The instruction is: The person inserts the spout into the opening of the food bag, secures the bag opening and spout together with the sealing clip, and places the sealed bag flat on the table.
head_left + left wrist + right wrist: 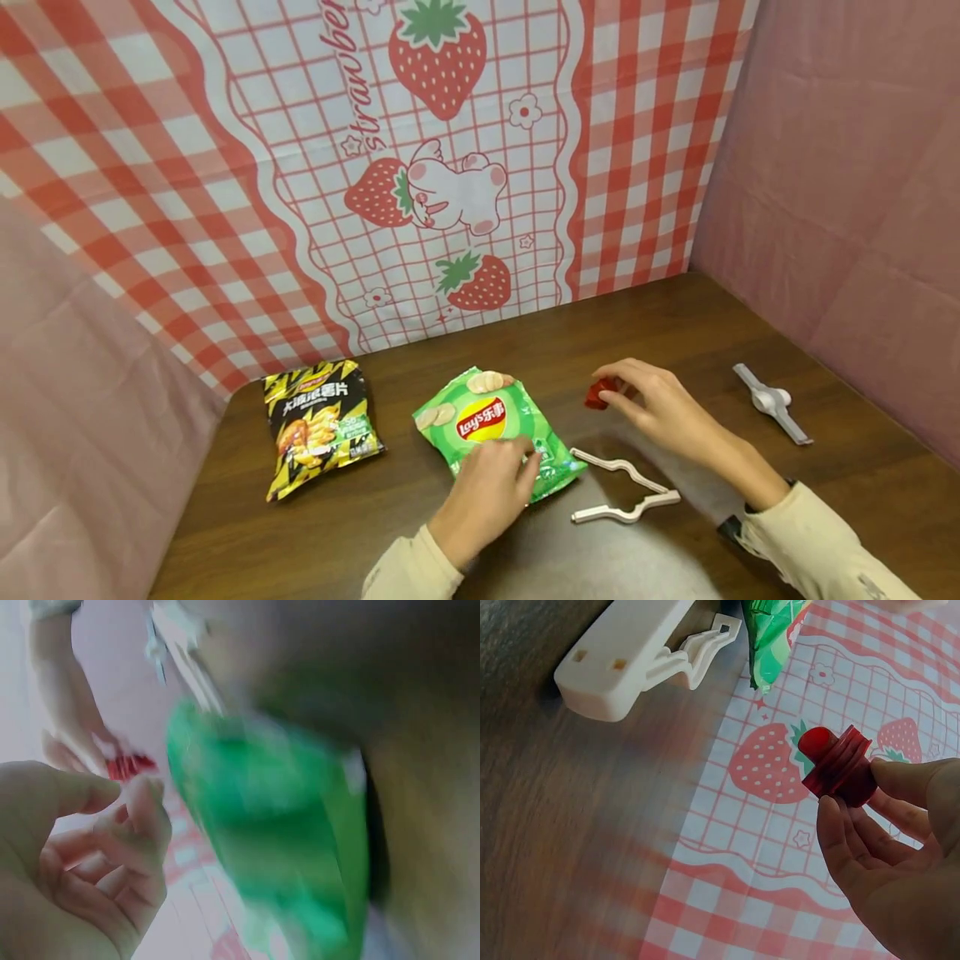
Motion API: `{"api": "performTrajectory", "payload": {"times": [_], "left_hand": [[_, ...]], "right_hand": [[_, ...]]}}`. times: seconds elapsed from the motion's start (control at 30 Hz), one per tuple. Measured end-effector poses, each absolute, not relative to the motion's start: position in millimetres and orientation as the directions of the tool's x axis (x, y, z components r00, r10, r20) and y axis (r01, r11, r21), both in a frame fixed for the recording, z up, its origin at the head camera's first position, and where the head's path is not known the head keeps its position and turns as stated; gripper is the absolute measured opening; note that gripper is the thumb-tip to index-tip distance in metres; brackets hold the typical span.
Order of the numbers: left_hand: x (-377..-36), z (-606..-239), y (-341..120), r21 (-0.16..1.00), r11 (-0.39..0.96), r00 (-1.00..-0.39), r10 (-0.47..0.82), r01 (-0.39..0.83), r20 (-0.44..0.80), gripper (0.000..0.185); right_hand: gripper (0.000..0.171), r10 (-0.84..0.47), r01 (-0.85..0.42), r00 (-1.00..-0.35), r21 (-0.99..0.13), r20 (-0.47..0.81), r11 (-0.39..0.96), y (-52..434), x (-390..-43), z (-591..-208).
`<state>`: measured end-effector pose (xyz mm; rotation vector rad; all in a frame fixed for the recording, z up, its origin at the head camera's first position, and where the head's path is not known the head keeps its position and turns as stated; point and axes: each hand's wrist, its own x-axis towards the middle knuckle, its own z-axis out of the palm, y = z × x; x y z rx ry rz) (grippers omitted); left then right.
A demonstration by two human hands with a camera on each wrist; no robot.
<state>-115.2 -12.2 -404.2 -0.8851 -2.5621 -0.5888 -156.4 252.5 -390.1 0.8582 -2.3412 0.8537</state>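
Observation:
My right hand pinches a small red plastic cap-like piece between thumb and fingers, held above the table. In the right wrist view the piece shows a ridged collar and a narrower round end. My left hand hovers in front of a green Lay's chip bag, its fingers loosely bent. Nothing shows between the left thumb and fingertips in the left wrist view, where the bag is blurred. Between the hands, a white hinged bag clip lies spread in a V on the table.
A black and yellow chip bag lies at the left on the wooden table. Toward the right edge lies a white strip-shaped piece with a round middle. A strawberry-print cloth hangs behind, with pink cloth at the sides.

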Motion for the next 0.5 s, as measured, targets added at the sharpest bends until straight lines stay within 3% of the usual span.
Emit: {"api": "performTrajectory", "payload": {"times": [0.27, 0.5], "left_hand": [[-178, -399, -63, 0.405, 0.727, -0.795, 0.317, 0.554, 0.517, 0.003], [-218, -404, -92, 0.514, 0.77, -0.918, 0.239, 0.377, 0.316, 0.027]], "right_hand": [[0.029, -0.385, -0.692, -0.685, -0.387, 0.618, 0.61, 251, -161, -390], [0.027, -0.386, -0.689, -0.692, -0.397, 0.61, 0.607, 247, -168, -384]]}}
